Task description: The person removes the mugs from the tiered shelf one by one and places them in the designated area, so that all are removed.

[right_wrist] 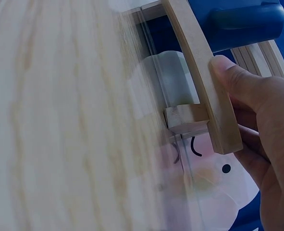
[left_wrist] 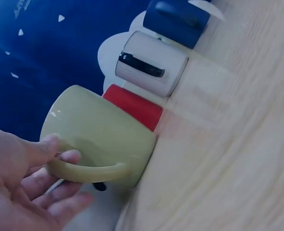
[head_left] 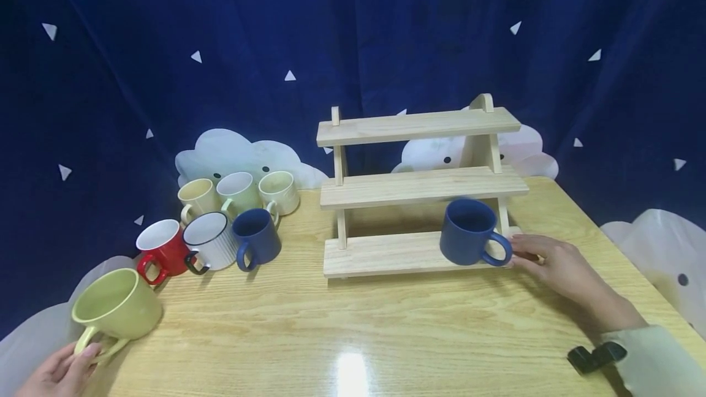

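Observation:
At the lower left, my left hand (head_left: 63,369) pinches the handle of a yellow-green mug (head_left: 124,308), thumb on one side and fingers on the other, as the left wrist view shows. The mug's mouth tips toward me. My right hand (head_left: 559,265) is at the right end of a three-tier wooden shelf (head_left: 380,254). In the right wrist view its thumb (right_wrist: 226,65) lies on the end of the lowest board (right_wrist: 214,103), with the other fingers partly hidden beyond it. A dark blue mug (head_left: 466,238) stands on that board, its handle pointing toward the right hand.
Left on the wooden table (head_left: 265,329) stand a red mug (head_left: 173,253), a white ribbed mug (head_left: 217,247) and another blue mug (head_left: 261,241). Behind them are a yellow mug (head_left: 204,198), a pale green mug (head_left: 242,195) and a cream mug (head_left: 284,196). A blue curtain (head_left: 248,48) hangs behind.

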`<state>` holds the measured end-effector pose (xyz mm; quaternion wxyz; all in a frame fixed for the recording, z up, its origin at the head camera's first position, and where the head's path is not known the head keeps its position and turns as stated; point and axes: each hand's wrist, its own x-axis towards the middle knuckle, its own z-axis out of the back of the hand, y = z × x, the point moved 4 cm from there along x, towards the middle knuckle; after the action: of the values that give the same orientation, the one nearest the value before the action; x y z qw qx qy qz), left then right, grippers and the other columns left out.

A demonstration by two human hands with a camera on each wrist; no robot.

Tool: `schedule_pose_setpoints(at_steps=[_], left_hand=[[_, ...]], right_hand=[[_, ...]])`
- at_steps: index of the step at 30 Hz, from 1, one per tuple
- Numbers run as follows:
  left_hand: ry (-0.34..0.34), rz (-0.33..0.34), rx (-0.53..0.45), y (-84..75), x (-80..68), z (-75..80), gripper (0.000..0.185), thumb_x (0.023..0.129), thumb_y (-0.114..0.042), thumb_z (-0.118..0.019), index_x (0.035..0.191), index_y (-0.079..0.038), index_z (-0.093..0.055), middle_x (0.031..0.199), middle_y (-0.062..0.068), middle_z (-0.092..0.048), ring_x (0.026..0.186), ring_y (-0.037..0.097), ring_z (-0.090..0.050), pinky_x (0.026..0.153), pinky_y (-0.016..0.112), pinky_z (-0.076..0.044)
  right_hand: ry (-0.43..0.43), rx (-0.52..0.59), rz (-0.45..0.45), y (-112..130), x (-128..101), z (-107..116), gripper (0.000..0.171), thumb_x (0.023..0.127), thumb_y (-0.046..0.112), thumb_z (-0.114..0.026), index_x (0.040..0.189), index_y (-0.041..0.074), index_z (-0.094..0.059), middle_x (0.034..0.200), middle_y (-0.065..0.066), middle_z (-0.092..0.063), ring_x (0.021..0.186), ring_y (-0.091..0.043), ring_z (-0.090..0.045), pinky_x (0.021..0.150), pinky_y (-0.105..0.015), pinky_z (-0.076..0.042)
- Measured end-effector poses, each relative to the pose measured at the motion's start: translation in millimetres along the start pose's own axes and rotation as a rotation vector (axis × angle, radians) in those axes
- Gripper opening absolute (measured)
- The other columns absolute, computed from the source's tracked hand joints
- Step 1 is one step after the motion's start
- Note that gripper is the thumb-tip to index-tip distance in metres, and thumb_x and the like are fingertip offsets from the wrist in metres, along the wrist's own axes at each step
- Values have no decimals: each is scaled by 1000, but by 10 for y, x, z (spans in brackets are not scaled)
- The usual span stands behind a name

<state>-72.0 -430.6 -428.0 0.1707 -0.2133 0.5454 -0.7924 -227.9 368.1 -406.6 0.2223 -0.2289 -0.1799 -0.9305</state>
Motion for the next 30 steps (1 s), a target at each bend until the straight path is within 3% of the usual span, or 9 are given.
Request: schedule_pose_setpoints(at_steps=[2,5,9,12,14,16,19,26,30], left_hand=[[27,-12,108,10,34,10,28,97,-15,-61,96,-43,-55,80,-38,-55,70,-22,-52,57,5,-44],[-25,12,178,38,74,48,25,95,-19,-66,103,-36,-49,82,-40,-48,73,-27,-45,62,0,-39],[-158,19,203,-26,79,61,35,93,-19,-67,123,-26,-51,92,-39,-42,85,-27,-41,79,-1,-36],[-200,26,317,-204,30,-5,50,94,-24,-66,139,-8,-51,116,-21,-57,100,-23,-38,87,-2,-29],[-166,-19,454,-381,-8,-67,54,96,-27,-63,142,-1,-48,135,3,-56,118,-7,-45,91,9,-37],[-143,-33,588,-573,-39,-144,59,97,-33,-61,141,3,-45,138,28,-49,124,19,-52,95,29,-42],[-70,-96,738,-814,-47,-272,61,100,-39,-54,140,5,-43,132,39,-44,115,56,-44,89,59,-37],[-5,-309,752,-1156,-76,-604,53,98,-35,-59,133,3,-49,128,36,-49,116,55,-43,86,65,-34],[38,-379,747,-1313,-101,-810,53,97,-36,-61,131,3,-51,128,34,-50,118,53,-42,88,68,-32]], right_hand=[[-5,-5,3,-1,-4,2,41,74,25,-86,112,12,-73,110,-9,-71,103,-36,-65,83,-54,-48],[-8,-4,4,3,-5,6,41,74,26,-85,111,13,-74,110,-7,-71,103,-35,-65,84,-53,-47],[-4,-5,0,-1,-12,10,41,74,27,-86,111,13,-74,110,-7,-72,103,-34,-65,84,-54,-48],[-4,-8,-8,-5,-12,14,42,73,26,-86,111,12,-74,110,-7,-71,103,-34,-65,85,-54,-48],[-5,-6,-6,-5,-9,19,43,73,26,-86,111,11,-74,110,-8,-71,102,-35,-65,85,-54,-48],[-5,-4,-5,-3,-5,20,43,73,27,-86,112,11,-73,110,-8,-71,103,-35,-65,85,-54,-48],[-3,0,3,1,-4,30,44,74,27,-86,112,10,-73,110,-9,-71,103,-36,-65,84,-55,-47],[-2,-4,1,2,-7,38,44,74,28,-86,112,10,-73,110,-9,-71,103,-36,-65,84,-55,-48],[1,2,0,11,-4,26,43,75,28,-85,112,10,-73,110,-8,-71,103,-35,-65,85,-54,-48]])
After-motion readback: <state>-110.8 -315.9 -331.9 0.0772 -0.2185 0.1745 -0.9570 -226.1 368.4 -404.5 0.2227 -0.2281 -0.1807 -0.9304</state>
